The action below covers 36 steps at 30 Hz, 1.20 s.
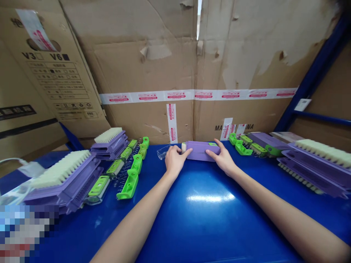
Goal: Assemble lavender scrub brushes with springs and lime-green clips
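A long purple plastic housing [201,151] with a green piece at its right end lies at the far middle of the blue table. My left hand [175,157] grips its left end, thumb pressed on the near face, beside a small cream-coloured part [183,147]. Around the right end, my right hand [221,155] is closed, with its thumb on the near face and a finger raised along the back. Just behind my left fingers lies a clear plastic piece [162,152]; part of it is hidden. The housing's underside is hidden too.
At left stand purple housings with cream bristles [61,171], green-topped clear boxes [99,186], springs and bright green clips [128,185]. More green clips [243,148] and purple bristled parts [315,160] lie at right. A cardboard wall [142,120] closes the back; a blue post [307,73] stands right.
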{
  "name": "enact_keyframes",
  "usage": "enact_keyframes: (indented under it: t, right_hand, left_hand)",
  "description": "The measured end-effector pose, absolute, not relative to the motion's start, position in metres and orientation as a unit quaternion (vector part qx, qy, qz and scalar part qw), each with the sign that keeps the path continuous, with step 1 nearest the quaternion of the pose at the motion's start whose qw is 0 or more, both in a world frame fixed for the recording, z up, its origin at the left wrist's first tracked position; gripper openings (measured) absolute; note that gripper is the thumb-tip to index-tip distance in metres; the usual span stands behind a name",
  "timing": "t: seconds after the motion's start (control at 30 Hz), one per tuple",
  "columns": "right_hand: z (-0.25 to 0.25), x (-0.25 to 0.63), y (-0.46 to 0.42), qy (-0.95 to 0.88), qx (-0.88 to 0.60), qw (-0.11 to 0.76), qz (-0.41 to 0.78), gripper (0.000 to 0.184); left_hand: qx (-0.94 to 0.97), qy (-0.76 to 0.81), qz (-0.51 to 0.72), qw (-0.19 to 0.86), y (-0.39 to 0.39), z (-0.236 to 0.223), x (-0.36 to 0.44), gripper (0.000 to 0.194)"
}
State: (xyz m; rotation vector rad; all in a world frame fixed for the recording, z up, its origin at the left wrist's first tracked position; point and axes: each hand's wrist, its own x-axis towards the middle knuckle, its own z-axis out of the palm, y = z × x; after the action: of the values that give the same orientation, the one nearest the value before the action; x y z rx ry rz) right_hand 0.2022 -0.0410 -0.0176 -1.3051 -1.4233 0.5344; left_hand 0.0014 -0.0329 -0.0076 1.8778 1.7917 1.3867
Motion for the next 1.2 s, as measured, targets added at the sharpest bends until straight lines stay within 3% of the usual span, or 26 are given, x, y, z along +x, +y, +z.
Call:
enact_keyframes:
  t: [0.2, 0.37, 0.6, 0.7, 0.93, 1.2]
  right_hand:
    - [-0.015, 0.203, -0.041, -0.583, -0.554, 0.542, 0.243, 0.081]
    - [-0.016, 0.203, -0.040, -0.587, -0.559, 0.536, 0.235, 0.080]
    - [-0.016, 0.204, -0.041, -0.591, -0.558, 0.532, 0.238, 0.078]
    - [-0.015, 0.203, -0.042, -0.594, -0.557, 0.531, 0.235, 0.079]
    - [-0.016, 0.202, -0.044, -0.591, -0.545, 0.543, 0.242, 0.077]
    - [-0.017, 0.195, -0.046, -0.566, -0.521, 0.561, 0.304, 0.077]
  left_hand:
    - [0.722, 0.562, 0.372, -0.156, -0.036, 0.005, -0.016, 0.039]
    - [0.681, 0.634, 0.289, -0.225, -0.027, 0.000, -0.029, 0.041]
    - [0.672, 0.696, 0.205, -0.147, -0.027, -0.002, -0.028, 0.034]
    - [0.674, 0.691, 0.236, -0.115, -0.031, 0.004, -0.024, 0.034]
    - [0.612, 0.685, 0.388, 0.083, -0.020, 0.000, -0.029, 0.047]
    - [0.567, 0.651, 0.476, 0.167, -0.007, -0.008, -0.034, 0.033]
